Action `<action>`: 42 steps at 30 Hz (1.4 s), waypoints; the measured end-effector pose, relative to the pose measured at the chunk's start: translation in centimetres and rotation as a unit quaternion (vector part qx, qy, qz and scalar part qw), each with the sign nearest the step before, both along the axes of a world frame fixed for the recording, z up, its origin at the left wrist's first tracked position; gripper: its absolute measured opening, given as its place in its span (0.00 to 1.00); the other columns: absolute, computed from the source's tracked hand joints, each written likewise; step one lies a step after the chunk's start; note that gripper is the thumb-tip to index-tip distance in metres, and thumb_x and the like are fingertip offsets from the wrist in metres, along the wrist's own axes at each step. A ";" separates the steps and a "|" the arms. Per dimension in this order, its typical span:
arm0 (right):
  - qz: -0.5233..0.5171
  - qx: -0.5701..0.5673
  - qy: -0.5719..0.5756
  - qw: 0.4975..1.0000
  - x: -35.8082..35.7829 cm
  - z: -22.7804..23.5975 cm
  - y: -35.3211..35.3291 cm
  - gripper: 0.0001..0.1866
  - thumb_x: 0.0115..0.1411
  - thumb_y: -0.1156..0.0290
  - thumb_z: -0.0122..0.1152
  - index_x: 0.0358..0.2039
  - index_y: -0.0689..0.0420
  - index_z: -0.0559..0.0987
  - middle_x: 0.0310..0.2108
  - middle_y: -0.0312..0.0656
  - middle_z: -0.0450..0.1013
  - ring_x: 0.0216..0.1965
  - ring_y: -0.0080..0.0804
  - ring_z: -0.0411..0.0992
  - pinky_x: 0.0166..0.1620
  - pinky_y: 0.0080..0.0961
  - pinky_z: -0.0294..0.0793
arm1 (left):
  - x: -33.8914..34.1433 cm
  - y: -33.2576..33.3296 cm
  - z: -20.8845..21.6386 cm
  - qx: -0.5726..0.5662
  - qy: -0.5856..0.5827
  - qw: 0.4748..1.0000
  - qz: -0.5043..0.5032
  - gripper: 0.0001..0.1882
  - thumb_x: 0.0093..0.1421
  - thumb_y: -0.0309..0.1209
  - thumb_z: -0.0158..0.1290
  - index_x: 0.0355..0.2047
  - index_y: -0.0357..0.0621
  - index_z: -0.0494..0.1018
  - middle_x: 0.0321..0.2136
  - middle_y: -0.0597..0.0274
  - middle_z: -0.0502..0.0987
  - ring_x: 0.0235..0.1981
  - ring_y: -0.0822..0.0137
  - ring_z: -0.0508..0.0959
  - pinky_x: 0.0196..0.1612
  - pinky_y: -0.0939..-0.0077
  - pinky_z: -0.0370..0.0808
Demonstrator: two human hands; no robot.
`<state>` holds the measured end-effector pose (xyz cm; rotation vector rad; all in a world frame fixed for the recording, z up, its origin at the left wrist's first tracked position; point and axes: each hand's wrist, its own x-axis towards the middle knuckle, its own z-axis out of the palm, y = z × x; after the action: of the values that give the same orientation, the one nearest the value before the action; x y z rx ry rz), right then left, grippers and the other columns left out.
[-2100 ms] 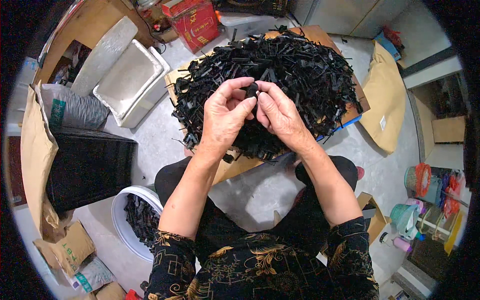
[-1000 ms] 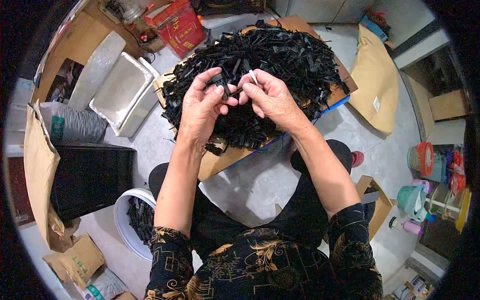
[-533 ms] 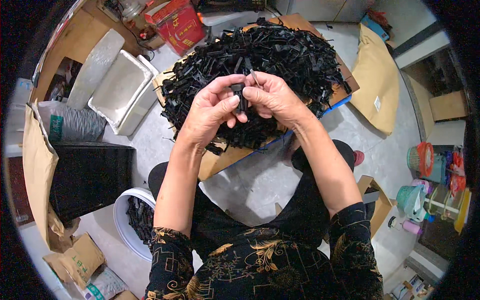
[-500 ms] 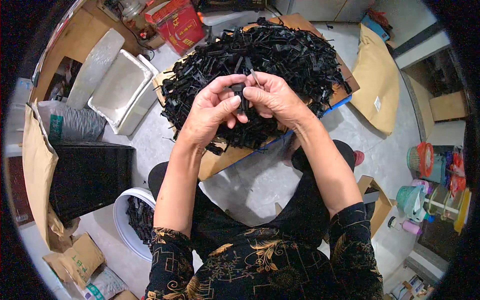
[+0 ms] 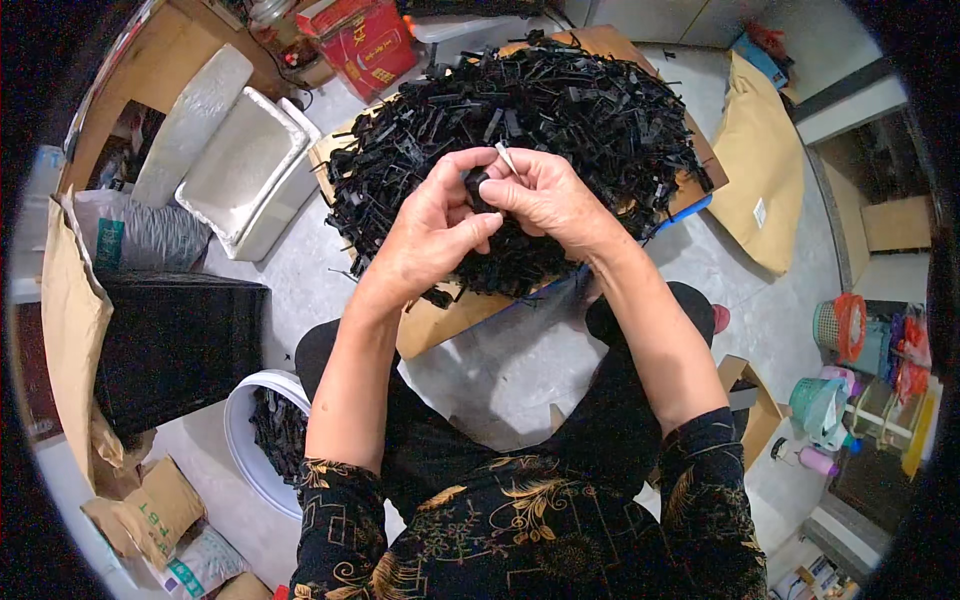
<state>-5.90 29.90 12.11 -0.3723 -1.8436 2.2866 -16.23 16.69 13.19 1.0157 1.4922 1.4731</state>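
Note:
Both my hands meet above a big heap of black plastic pieces (image 5: pixel 420 130). My left hand (image 5: pixel 432 225) curls its fingers round a small black plastic part (image 5: pixel 478 184), its thumb lying lower and off the part. Beside it, my right hand (image 5: pixel 548 200) pinches a thin, pale metal blade (image 5: pixel 506 157) whose tip sticks up past the forefinger. The right thumb presses near the black part. Fingers cover most of the part, and the blade's lower end is hidden.
The heap lies on a brown board (image 5: pixel 430 327) beyond my knees. A white bucket (image 5: pixel 240 440) holding black pieces stands at left, near a black box (image 5: pixel 180 345). A white foam box (image 5: pixel 225 205) sits far left, a paper sack (image 5: pixel 755 165) right. An open carton (image 5: pixel 765 410) is near my right elbow.
My left thumb has slid down away from the black part, which now sits deeper in the fingers. The blade has tilted, its tip leaning left. Both hands stay over the heap.

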 end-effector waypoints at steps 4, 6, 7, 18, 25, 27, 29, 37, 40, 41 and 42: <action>-0.056 0.115 0.057 0.990 -0.5 -1.6 -0.5 0.08 0.60 0.65 0.55 0.27 0.54 0.70 0.20 0.24 0.62 0.19 0.09 0.55 0.20 0.10 0.54 | 0.3 0.2 -0.2 -0.035 0.116 0.992 0.034 0.24 0.54 0.19 0.49 0.52 0.41 0.60 0.28 0.66 0.72 0.24 0.78 0.70 0.26 0.82 0.70; -0.050 0.118 0.032 0.991 0.0 -1.3 -0.4 0.09 0.62 0.65 0.52 0.27 0.54 0.70 0.20 0.25 0.61 0.20 0.10 0.56 0.22 0.11 0.55 | 0.3 0.3 -0.2 -0.027 0.093 0.995 0.039 0.22 0.55 0.20 0.48 0.51 0.41 0.60 0.26 0.65 0.71 0.23 0.78 0.71 0.25 0.82 0.70; -0.044 0.121 0.009 0.992 0.2 -1.0 -0.5 0.10 0.63 0.64 0.50 0.27 0.55 0.69 0.20 0.25 0.60 0.21 0.11 0.56 0.23 0.12 0.56 | 0.1 0.3 0.1 -0.043 0.071 0.996 0.041 0.22 0.56 0.21 0.49 0.51 0.41 0.59 0.26 0.64 0.71 0.23 0.76 0.72 0.24 0.82 0.70; -0.038 0.247 0.010 0.968 0.0 -1.1 -0.9 0.10 0.65 0.66 0.44 0.35 0.59 0.69 0.21 0.31 0.62 0.23 0.17 0.60 0.27 0.18 0.63 | -0.8 0.6 0.0 -0.057 0.019 0.997 0.048 0.13 0.58 0.21 0.48 0.42 0.40 0.60 0.23 0.64 0.71 0.21 0.76 0.72 0.23 0.84 0.70; -0.054 0.253 0.010 0.966 -1.1 -1.3 -1.4 0.07 0.64 0.70 0.44 0.36 0.59 0.69 0.20 0.34 0.62 0.22 0.18 0.61 0.27 0.20 0.64 | -0.8 0.5 -0.5 -0.029 0.094 0.991 0.090 0.12 0.57 0.20 0.48 0.40 0.40 0.60 0.22 0.62 0.70 0.21 0.76 0.73 0.23 0.81 0.71; -0.064 0.269 0.022 0.961 -1.4 -1.2 -1.5 0.07 0.64 0.70 0.44 0.36 0.59 0.69 0.20 0.34 0.62 0.22 0.19 0.61 0.27 0.20 0.65 | -0.6 0.6 -0.4 -0.021 0.186 0.973 0.137 0.13 0.55 0.19 0.48 0.41 0.41 0.61 0.21 0.65 0.68 0.19 0.75 0.71 0.22 0.81 0.68; -0.083 0.288 0.010 0.954 -1.7 -1.1 -1.8 0.07 0.64 0.71 0.44 0.36 0.60 0.69 0.20 0.35 0.62 0.22 0.19 0.62 0.27 0.21 0.64 | -0.8 0.5 -0.5 -0.014 0.242 0.959 0.149 0.14 0.55 0.18 0.49 0.41 0.41 0.61 0.20 0.63 0.68 0.18 0.74 0.70 0.22 0.80 0.68; -0.092 0.222 0.043 0.970 -2.0 -1.2 -2.1 0.07 0.64 0.68 0.46 0.37 0.58 0.70 0.21 0.31 0.62 0.23 0.16 0.60 0.26 0.17 0.63 | -0.8 0.3 0.0 0.017 0.335 0.927 0.170 0.12 0.56 0.20 0.48 0.40 0.40 0.61 0.23 0.53 0.71 0.22 0.64 0.75 0.26 0.73 0.70; -0.142 0.192 0.076 0.968 -2.2 -1.1 -0.7 0.10 0.63 0.63 0.51 0.37 0.56 0.71 0.21 0.26 0.63 0.19 0.12 0.58 0.22 0.11 0.59 | -0.8 0.5 -0.7 0.031 0.172 0.967 0.187 0.10 0.58 0.24 0.48 0.40 0.41 0.61 0.23 0.57 0.72 0.23 0.68 0.76 0.26 0.76 0.71; -0.189 0.177 0.045 0.965 -2.3 -1.0 0.1 0.11 0.62 0.62 0.52 0.36 0.56 0.71 0.19 0.25 0.62 0.17 0.11 0.57 0.19 0.11 0.56 | -1.0 0.5 -0.5 0.034 0.105 0.974 0.199 0.08 0.61 0.28 0.47 0.39 0.41 0.61 0.23 0.62 0.72 0.23 0.72 0.75 0.26 0.80 0.72; -0.234 0.161 0.013 0.959 -2.4 -0.8 1.0 0.12 0.61 0.60 0.53 0.35 0.56 0.71 0.17 0.25 0.61 0.14 0.11 0.55 0.16 0.11 0.53 | -1.2 0.5 0.0 0.038 0.028 0.975 0.219 0.08 0.63 0.32 0.46 0.36 0.42 0.62 0.21 0.65 0.71 0.20 0.73 0.74 0.24 0.84 0.72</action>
<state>-8.27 30.94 11.30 -0.6414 -1.8305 1.6446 -17.45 17.18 13.17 0.8072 1.7923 1.8298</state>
